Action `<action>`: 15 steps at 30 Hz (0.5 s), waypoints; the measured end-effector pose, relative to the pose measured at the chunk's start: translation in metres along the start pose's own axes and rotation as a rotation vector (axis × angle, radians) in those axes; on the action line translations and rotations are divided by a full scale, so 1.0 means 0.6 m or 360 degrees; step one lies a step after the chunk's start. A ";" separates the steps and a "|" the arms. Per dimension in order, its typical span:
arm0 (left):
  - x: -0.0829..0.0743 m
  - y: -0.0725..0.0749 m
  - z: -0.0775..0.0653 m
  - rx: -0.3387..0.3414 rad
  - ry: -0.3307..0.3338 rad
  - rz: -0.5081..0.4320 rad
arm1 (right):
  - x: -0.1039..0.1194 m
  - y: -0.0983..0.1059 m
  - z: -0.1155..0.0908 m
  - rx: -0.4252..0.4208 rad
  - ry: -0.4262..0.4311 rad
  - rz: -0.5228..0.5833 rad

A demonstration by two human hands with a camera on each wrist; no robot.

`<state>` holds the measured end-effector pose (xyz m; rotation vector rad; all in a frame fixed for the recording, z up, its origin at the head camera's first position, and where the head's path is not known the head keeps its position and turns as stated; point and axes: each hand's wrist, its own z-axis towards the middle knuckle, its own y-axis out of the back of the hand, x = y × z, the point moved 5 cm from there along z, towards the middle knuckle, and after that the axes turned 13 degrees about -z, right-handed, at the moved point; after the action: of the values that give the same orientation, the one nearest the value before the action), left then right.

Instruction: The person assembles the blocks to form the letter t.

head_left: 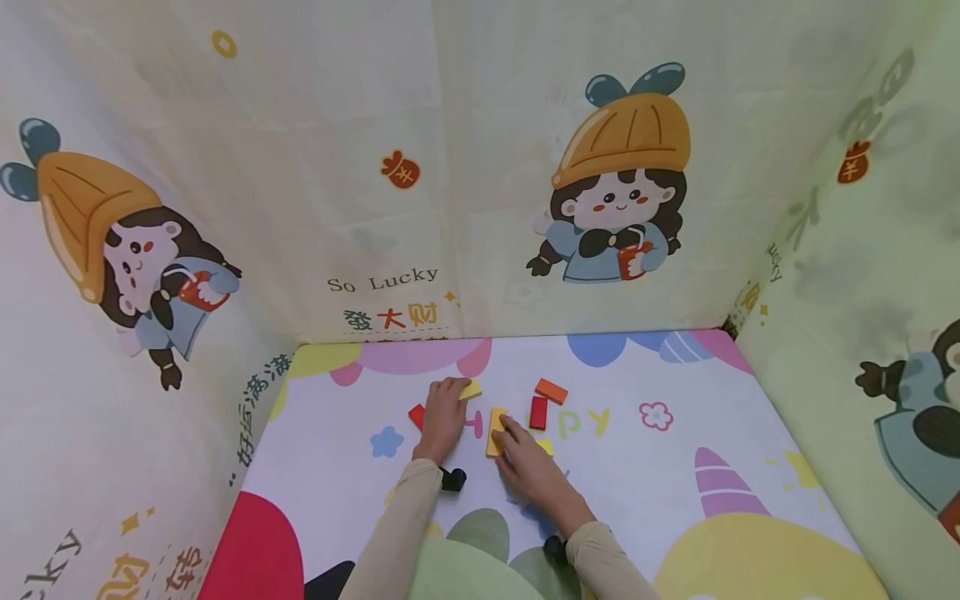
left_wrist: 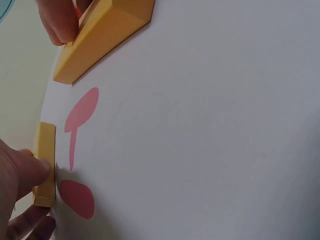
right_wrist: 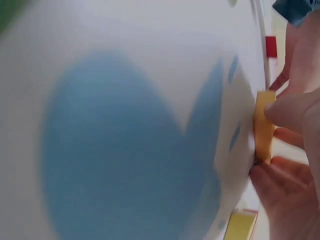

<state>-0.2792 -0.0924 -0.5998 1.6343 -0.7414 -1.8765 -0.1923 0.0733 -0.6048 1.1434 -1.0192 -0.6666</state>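
Orange-yellow block: lies on the printed mat (head_left: 600, 483) a little below the centre of the head view; the long orange-yellow block (head_left: 495, 432) runs nearly up and down the frame.
Pale yellow block: the pale yellow block (head_left: 470, 390) sits just above and left of it, at the left hand's fingertips.
Handling: both blocks look stiff, smooth and probably light, likely painted wood or plastic; nothing suggests they are fragile, though the flat faces might slide under a slanting push.
Where to hold: opposite long sides near the middle seem the surest place on the long one; on the pale one, thumb on one broad face with fingers behind should serve.
Right grip: the right hand (head_left: 528, 458) holds the orange-yellow block, thumb and fingers parted only as far as the block needs.
Left grip: the left hand (head_left: 445, 417) pinches the pale yellow block, its thumb lying across the face in the left wrist view.
Arm pose: the left forearm rises from the bottom centre, leaning rightward; the right one reaches up and leftward from the lower right of centre.
Loose blocks: a red block (head_left: 538, 413) and an orange block (head_left: 551, 392) lie right of centre.
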 end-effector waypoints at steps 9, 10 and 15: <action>0.006 -0.003 0.000 -0.0016 -0.0011 0.0009 | 0.022 -0.011 0.012 -0.0173 -0.0318 0.0107; 0.007 -0.004 0.000 -0.0015 -0.0005 0.0005 | 0.024 -0.013 0.014 -0.0191 -0.0351 0.0104; 0.007 -0.005 -0.001 -0.0015 0.0009 -0.0009 | 0.030 -0.019 0.018 -0.0191 -0.0491 0.0097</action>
<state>-0.2795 -0.0933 -0.6046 1.6369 -0.7248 -1.8761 -0.1938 0.0502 -0.6093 0.9180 -1.2513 -0.8612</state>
